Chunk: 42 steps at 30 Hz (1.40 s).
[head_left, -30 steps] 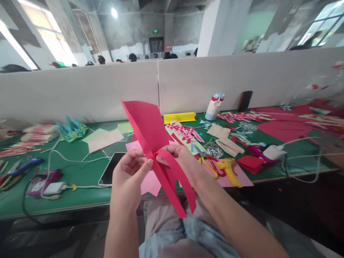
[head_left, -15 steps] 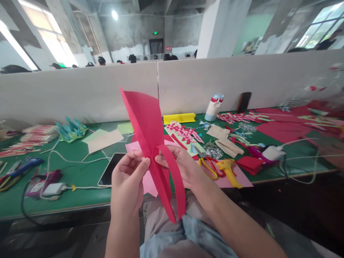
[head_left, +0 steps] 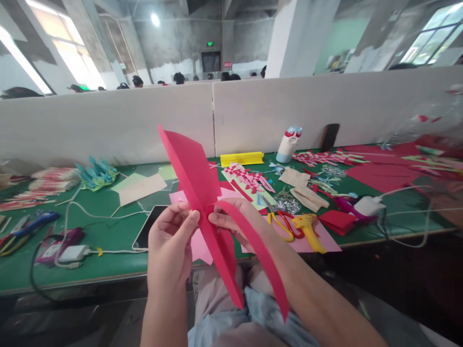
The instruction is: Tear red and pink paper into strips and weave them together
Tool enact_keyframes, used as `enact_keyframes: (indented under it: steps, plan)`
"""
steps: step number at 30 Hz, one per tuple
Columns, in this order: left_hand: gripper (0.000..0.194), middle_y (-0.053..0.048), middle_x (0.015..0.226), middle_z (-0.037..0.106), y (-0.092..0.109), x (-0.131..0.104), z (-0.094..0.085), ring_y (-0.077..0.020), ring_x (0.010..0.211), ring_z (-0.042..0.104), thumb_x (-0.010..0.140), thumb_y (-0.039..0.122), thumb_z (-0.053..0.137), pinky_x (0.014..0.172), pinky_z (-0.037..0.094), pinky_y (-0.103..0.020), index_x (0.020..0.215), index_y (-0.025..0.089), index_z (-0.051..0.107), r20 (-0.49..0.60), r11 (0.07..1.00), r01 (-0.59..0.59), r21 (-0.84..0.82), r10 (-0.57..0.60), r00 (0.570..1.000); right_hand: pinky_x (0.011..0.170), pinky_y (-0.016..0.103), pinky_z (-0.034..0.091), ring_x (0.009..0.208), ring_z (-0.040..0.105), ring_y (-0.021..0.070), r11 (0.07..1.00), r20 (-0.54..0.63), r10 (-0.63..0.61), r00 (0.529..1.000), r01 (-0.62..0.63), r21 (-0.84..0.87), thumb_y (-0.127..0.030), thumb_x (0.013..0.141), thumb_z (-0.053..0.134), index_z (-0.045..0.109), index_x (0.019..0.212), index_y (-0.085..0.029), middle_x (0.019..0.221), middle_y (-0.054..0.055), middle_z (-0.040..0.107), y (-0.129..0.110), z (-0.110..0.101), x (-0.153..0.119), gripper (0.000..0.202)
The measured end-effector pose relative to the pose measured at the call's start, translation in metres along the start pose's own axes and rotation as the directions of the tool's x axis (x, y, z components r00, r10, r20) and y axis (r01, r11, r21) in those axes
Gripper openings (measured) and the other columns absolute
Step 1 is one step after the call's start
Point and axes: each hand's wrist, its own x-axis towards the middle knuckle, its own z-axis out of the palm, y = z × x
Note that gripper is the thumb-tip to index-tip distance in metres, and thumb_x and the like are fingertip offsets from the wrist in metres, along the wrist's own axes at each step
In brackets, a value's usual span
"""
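Observation:
A folded sheet of red paper (head_left: 195,178) is held upright above the table's front edge, in the middle of the view. My left hand (head_left: 172,236) pinches its left side between thumb and fingers. On the other side, my right hand (head_left: 235,224) pinches the sheet's middle together with the end of a red paper strip (head_left: 265,255). The strip arches over my right hand and hangs down across the right forearm. Some of the right fingers are hidden behind the paper.
On the green table (head_left: 108,267) lie a phone (head_left: 148,231), a yellow glue gun (head_left: 309,231), scissors (head_left: 282,224), pink paper (head_left: 325,236) and woven paper pieces (head_left: 248,177). A bottle (head_left: 288,144) stands near the partition (head_left: 152,123). Cables run on both sides.
The loose end of the strip has swung right and now lies over my right forearm. The folded sheet has tilted a little, its top lower and further left. Both hands keep their grip.

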Motion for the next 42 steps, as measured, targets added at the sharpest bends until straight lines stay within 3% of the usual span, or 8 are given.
enact_keyframes:
  steps: [8,13,16,21,25,33,42]
  plan:
    - [0.027,0.001,0.066,0.065,-0.003,0.002,-0.003,-0.0051,0.059,0.06,0.056,0.017,0.084,0.058,0.051,-0.011,0.078,0.014,0.068,-0.033,1.0,-0.021,-0.01,0.021,0.999,0.057,0.02,0.043,0.058,0.054,0.0073,0.998,-0.039,0.011,0.999,-0.009,0.054,-0.03,0.056,0.085,0.065,0.07,-0.016,0.064,-0.004,0.06,-0.003,0.003,-0.001,0.028]
    - [0.028,0.0,0.067,0.066,-0.004,0.004,-0.003,-0.0056,0.059,0.06,0.056,0.017,0.084,0.059,0.051,-0.012,0.079,0.014,0.068,-0.049,0.999,-0.042,0.009,0.042,0.998,0.055,0.021,0.042,0.058,0.055,0.0082,0.998,0.012,0.059,0.998,-0.059,-0.01,-0.032,0.055,0.086,0.069,0.074,-0.016,0.067,-0.002,0.064,-0.001,0.0,-0.002,0.03]
    - [0.028,0.0,0.068,0.066,-0.004,0.004,-0.003,-0.0059,0.059,0.061,0.057,0.017,0.083,0.058,0.05,-0.013,0.079,0.014,0.068,-0.058,0.999,-0.045,0.022,0.047,0.997,0.055,0.021,0.044,0.057,0.056,0.0087,0.998,-0.017,0.067,0.998,-0.067,-0.003,-0.032,0.053,0.086,0.07,0.073,-0.015,0.065,-0.002,0.065,-0.001,-0.001,-0.001,0.031]
    - [0.028,-0.002,0.073,0.066,-0.007,0.003,-0.008,-0.0084,0.061,0.061,0.063,0.025,0.081,0.06,0.053,-0.018,0.084,0.014,0.067,0.038,0.995,0.014,0.095,-0.018,0.999,0.055,0.022,0.046,0.056,0.056,0.0091,0.998,-0.026,0.062,0.998,-0.062,-0.014,-0.032,0.053,0.085,0.069,0.069,-0.015,0.063,-0.002,0.064,-0.004,-0.001,0.001,0.029]
    - [0.034,0.0,0.069,0.064,-0.008,0.002,-0.011,-0.0067,0.061,0.059,0.06,0.021,0.083,0.058,0.05,-0.015,0.088,0.013,0.066,0.073,0.989,0.022,0.146,-0.033,0.997,0.056,0.021,0.046,0.056,0.056,0.0081,0.998,-0.043,0.048,0.998,-0.05,-0.037,-0.031,0.054,0.085,0.067,0.066,-0.015,0.06,-0.004,0.062,-0.005,-0.002,0.002,0.027]
    - [0.036,0.001,0.07,0.063,-0.007,0.0,-0.005,-0.0062,0.064,0.06,0.056,0.017,0.084,0.063,0.05,-0.014,0.087,0.014,0.065,0.01,0.997,-0.018,0.074,0.017,1.0,0.061,0.024,0.047,0.06,0.057,0.0092,0.998,-0.094,0.033,0.995,-0.037,-0.041,-0.03,0.053,0.085,0.068,0.07,-0.016,0.066,-0.001,0.065,0.002,-0.004,0.004,0.028]
    - [0.034,0.0,0.071,0.065,-0.01,0.0,-0.005,-0.0068,0.063,0.061,0.057,0.016,0.083,0.062,0.051,-0.014,0.086,0.015,0.065,-0.014,0.999,-0.04,0.019,0.041,0.999,0.053,0.021,0.044,0.057,0.054,0.0086,0.999,-0.081,0.012,0.997,-0.009,0.045,-0.031,0.053,0.085,0.069,0.07,-0.017,0.063,-0.003,0.062,0.001,0.003,0.002,0.028]
